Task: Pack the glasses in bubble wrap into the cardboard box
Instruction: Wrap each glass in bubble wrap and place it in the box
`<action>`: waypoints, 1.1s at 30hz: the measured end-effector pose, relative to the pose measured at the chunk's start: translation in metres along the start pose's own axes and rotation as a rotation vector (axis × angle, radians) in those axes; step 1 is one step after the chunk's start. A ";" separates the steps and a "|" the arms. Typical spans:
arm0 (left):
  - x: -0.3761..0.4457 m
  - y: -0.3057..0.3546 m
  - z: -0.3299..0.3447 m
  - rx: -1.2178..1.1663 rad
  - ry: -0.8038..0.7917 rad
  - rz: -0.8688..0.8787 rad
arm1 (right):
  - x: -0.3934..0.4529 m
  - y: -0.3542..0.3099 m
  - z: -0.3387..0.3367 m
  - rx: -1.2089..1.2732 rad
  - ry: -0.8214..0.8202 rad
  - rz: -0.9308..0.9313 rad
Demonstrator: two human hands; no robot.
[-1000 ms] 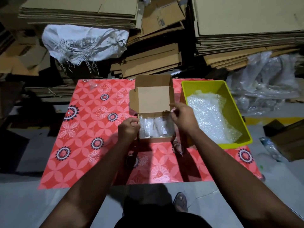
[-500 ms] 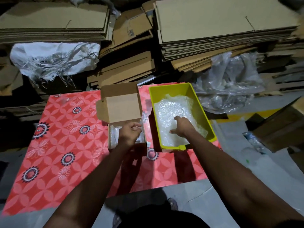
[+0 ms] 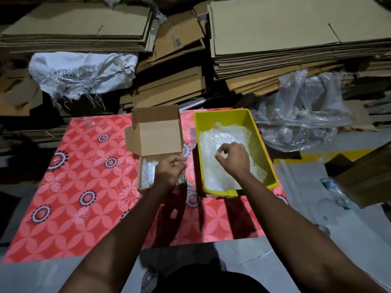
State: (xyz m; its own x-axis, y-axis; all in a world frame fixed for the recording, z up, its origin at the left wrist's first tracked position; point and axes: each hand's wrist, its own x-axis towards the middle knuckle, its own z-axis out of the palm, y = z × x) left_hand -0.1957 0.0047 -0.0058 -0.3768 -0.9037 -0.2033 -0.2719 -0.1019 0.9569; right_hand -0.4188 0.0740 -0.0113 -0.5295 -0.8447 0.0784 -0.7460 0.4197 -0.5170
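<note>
- The small brown cardboard box (image 3: 155,138) sits on the red flowery mat (image 3: 80,187), lid up, at 9 o'clock from the yellow tub (image 3: 260,144).
- Bubble-wrapped glasses (image 3: 147,173) lie inside it, shiny and see-through.
- The left hand (image 3: 169,173) hovers over the box, fingers curled; I cannot tell if it holds anything.
- The right hand (image 3: 231,158) now pinches the bubble wrap (image 3: 220,138) in the tub; before, it lay flatter.

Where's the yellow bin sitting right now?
In the head view the yellow bin sits on the red patterned cloth, just right of the open cardboard box, with the right hand down in its bubble wrap.
</note>
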 end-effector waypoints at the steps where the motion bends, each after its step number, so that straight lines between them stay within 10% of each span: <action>1: 0.000 0.004 0.000 -0.043 -0.011 0.003 | -0.005 -0.006 -0.003 0.052 0.058 -0.056; 11: -0.027 0.052 -0.039 -0.548 -0.280 -0.006 | -0.047 -0.119 -0.033 0.705 -0.063 -0.313; 23: -0.044 0.058 -0.147 -0.504 -0.072 0.090 | -0.073 -0.188 -0.012 0.865 0.027 -0.230; 28: -0.045 0.062 -0.170 -0.480 -0.055 0.095 | -0.081 -0.200 -0.011 1.169 -0.552 0.296; 33: -0.044 0.067 -0.182 -0.368 0.017 0.155 | -0.080 -0.206 -0.011 1.162 -0.610 0.086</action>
State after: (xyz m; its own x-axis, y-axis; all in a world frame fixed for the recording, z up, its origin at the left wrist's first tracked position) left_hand -0.0360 -0.0377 0.1047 -0.3730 -0.9264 -0.0505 0.1235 -0.1035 0.9869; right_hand -0.2266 0.0588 0.0983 -0.0631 -0.9716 -0.2283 0.2234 0.2092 -0.9520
